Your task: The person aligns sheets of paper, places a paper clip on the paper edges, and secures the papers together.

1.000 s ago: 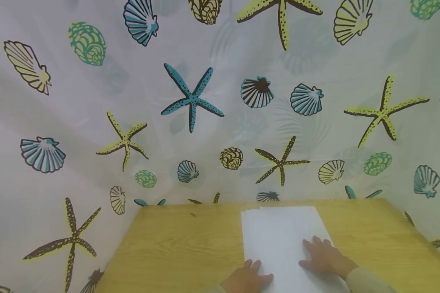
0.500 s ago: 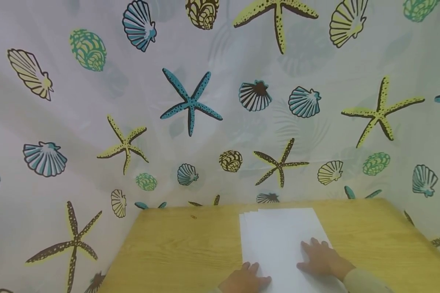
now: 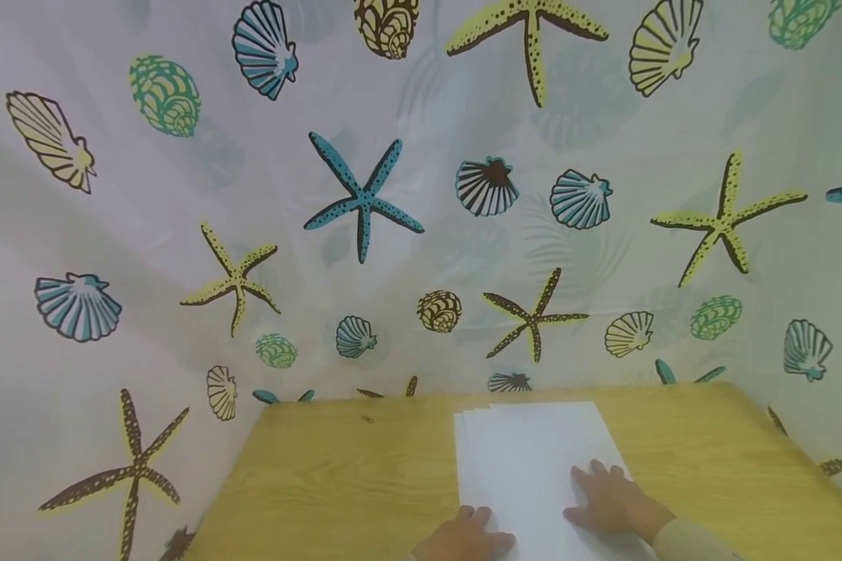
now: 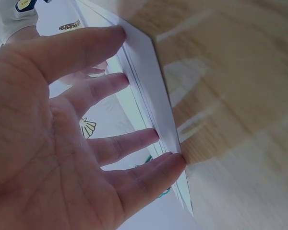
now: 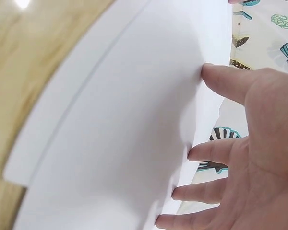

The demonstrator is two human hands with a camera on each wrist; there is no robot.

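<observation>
Several white paper sheets [image 3: 522, 448] lie in a loose stack on the wooden table, their left and far edges slightly staggered. My left hand [image 3: 463, 536] is at the near left edge of the stack. In the left wrist view, its spread fingertips touch the layered sheets [image 4: 151, 81] along the edge. Near the right edge, my right hand [image 3: 612, 502] rests on the top sheet with fingers spread. The right wrist view shows its thumb and fingertips against the paper [image 5: 110, 124], with a lower sheet jutting out. The near end of the stack runs out of the head view.
A small paper clip [image 3: 367, 419] lies on the wooden table [image 3: 337, 483], toward the far left. A white curtain [image 3: 449, 257] printed with shells and starfish hangs behind the table and along both sides.
Both hands keep their places on the paper stack, and the sheets look the same. The head view has shifted slightly, so the scene sits a little lower and further left.
</observation>
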